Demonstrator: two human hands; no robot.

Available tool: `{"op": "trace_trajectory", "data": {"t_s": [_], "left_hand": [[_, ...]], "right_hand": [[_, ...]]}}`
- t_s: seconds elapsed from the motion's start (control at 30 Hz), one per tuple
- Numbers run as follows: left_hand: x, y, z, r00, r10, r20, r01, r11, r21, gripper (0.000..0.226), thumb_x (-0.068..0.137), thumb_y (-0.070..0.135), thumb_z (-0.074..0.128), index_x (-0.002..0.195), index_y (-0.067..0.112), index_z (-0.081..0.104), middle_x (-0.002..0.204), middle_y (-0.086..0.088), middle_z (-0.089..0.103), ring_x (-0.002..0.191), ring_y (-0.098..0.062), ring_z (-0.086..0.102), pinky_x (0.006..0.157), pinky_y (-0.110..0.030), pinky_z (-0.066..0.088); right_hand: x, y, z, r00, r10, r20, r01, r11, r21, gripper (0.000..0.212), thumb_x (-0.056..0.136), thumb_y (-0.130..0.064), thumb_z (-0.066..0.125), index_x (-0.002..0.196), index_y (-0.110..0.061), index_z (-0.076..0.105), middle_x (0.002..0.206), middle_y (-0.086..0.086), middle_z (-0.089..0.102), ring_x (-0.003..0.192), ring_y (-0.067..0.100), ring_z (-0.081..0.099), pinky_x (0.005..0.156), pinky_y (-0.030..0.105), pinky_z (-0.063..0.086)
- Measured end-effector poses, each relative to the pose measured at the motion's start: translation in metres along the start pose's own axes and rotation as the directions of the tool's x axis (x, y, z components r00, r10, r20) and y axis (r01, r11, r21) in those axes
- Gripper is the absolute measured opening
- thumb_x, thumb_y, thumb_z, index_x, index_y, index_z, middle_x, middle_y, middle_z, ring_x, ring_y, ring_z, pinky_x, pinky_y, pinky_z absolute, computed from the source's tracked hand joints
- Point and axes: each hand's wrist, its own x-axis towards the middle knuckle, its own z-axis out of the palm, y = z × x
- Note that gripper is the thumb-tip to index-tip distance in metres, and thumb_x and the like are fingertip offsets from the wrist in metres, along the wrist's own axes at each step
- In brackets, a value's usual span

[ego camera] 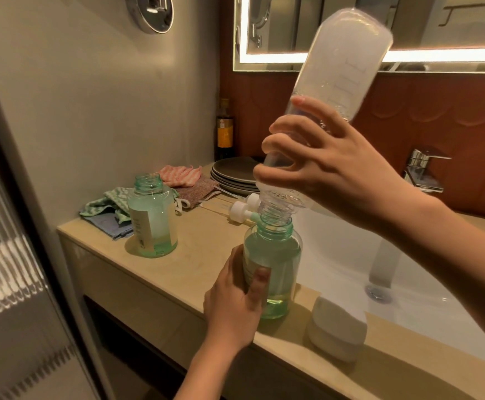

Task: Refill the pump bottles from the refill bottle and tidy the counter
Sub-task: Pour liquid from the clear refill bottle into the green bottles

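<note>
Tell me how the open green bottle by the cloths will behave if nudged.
Probably light: the green bottle shows liquid only near its base. Tall and upright, it may tip rather than slide. Its neck is uncapped, so tipping could spill some.

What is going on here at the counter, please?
The right hand tips a clear refill bottle, mouth down, into the neck of a green pump bottle, which the left hand holds steady on the counter. A second green bottle stands open further back, with little liquid in it.
</note>
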Motion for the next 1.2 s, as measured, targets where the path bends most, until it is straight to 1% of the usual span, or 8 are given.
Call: {"op": "trace_trajectory", "data": {"t_s": [0.23, 0.4, 0.6, 0.7, 0.77, 0.93, 1.03, 1.2], "left_hand": [[0.0, 0.0, -0.001, 1.0, 0.009, 0.003, -0.01, 1.0, 0.01, 0.072, 0.056, 0.097, 0.002, 0.101, 0.053, 0.037, 0.1, 0.022, 0.056, 0.091, -0.009, 0.056, 0.079, -0.038, 0.046], [0.001, 0.0, -0.001, 1.0, 0.017, 0.01, -0.017, 1.0, 0.015, 0.076, 0.055, 0.097, 0.001, 0.102, 0.049, 0.037, 0.099, 0.021, 0.057, 0.089, -0.009, 0.057, 0.076, -0.039, 0.048], [0.001, -0.002, 0.0, 1.0, 0.022, 0.013, -0.023, 0.999, 0.047, 0.074, 0.056, 0.096, -0.002, 0.095, 0.046, 0.036, 0.094, 0.019, 0.056, 0.087, -0.011, 0.057, 0.076, -0.041, 0.048], [0.001, -0.001, 0.0, 1.0, 0.02, 0.009, -0.02, 0.998, 0.054, 0.074, 0.055, 0.096, -0.002, 0.094, 0.047, 0.037, 0.093, 0.021, 0.055, 0.087, -0.01, 0.057, 0.076, -0.038, 0.047], [0.001, 0.0, 0.0, 1.0, 0.023, 0.005, -0.023, 0.998, 0.053, 0.073, 0.056, 0.096, -0.002, 0.094, 0.047, 0.037, 0.093, 0.022, 0.055, 0.087, -0.01, 0.056, 0.075, -0.036, 0.046], [0.001, -0.002, 0.0, 1.0, 0.026, 0.004, -0.026, 0.998, 0.059, 0.07, 0.057, 0.095, -0.002, 0.093, 0.049, 0.036, 0.091, 0.027, 0.052, 0.085, -0.008, 0.054, 0.071, -0.032, 0.042], [0.001, -0.002, 0.0, 1.0, 0.03, 0.006, -0.03, 0.998, 0.047, 0.072, 0.057, 0.095, -0.001, 0.096, 0.047, 0.036, 0.093, 0.022, 0.054, 0.087, -0.009, 0.055, 0.073, -0.034, 0.044], [0.001, -0.003, 0.0, 0.999, 0.039, 0.015, -0.039, 0.999, 0.036, 0.079, 0.057, 0.095, -0.001, 0.102, 0.042, 0.037, 0.098, 0.02, 0.056, 0.089, -0.008, 0.056, 0.072, -0.032, 0.042]], "right_hand": [[-0.001, 0.0, 0.001, 1.0, 0.015, -0.021, -0.015, 1.0, 0.027, 0.044, 0.076, -0.004, 0.052, 0.116, -0.019, 0.046, 0.115, 0.017, 0.057, 0.117, 0.038, 0.048, 0.113, 0.047, 0.013], [-0.004, 0.0, 0.003, 0.999, 0.048, -0.022, -0.046, 0.996, 0.082, 0.038, 0.078, -0.006, 0.05, 0.114, -0.017, 0.054, 0.115, 0.018, 0.056, 0.116, 0.038, 0.044, 0.113, 0.044, 0.007], [-0.01, 0.0, 0.011, 0.994, 0.102, -0.045, -0.095, 0.987, 0.129, 0.037, 0.079, -0.006, 0.056, 0.114, -0.019, 0.054, 0.114, 0.017, 0.058, 0.115, 0.035, 0.041, 0.112, 0.046, 0.013], [-0.015, -0.001, 0.015, 0.988, 0.148, -0.045, -0.14, 0.979, 0.148, 0.033, 0.086, -0.008, 0.044, 0.113, -0.02, 0.058, 0.114, 0.016, 0.058, 0.114, 0.034, 0.043, 0.111, 0.045, 0.015], [-0.018, -0.001, 0.017, 0.982, 0.185, -0.024, -0.178, 0.97, 0.167, 0.036, 0.086, -0.008, 0.038, 0.113, -0.019, 0.058, 0.113, 0.015, 0.059, 0.112, 0.035, 0.047, 0.11, 0.045, 0.016], [-0.025, 0.001, 0.022, 0.969, 0.243, 0.033, -0.244, 0.941, 0.237, 0.047, 0.074, -0.003, 0.048, 0.117, -0.02, 0.052, 0.112, 0.014, 0.059, 0.109, 0.037, 0.051, 0.105, 0.048, 0.02], [-0.028, 0.002, 0.026, 0.96, 0.271, 0.071, -0.28, 0.924, 0.26, 0.054, 0.07, 0.0, 0.054, 0.119, -0.021, 0.051, 0.113, 0.012, 0.059, 0.108, 0.034, 0.048, 0.1, 0.046, 0.024], [-0.041, -0.002, 0.035, 0.904, 0.367, 0.217, -0.426, 0.806, 0.411, 0.075, 0.058, 0.011, 0.067, 0.123, -0.024, 0.051, 0.116, 0.003, 0.056, 0.107, 0.024, 0.044, 0.088, 0.035, 0.029]]}}
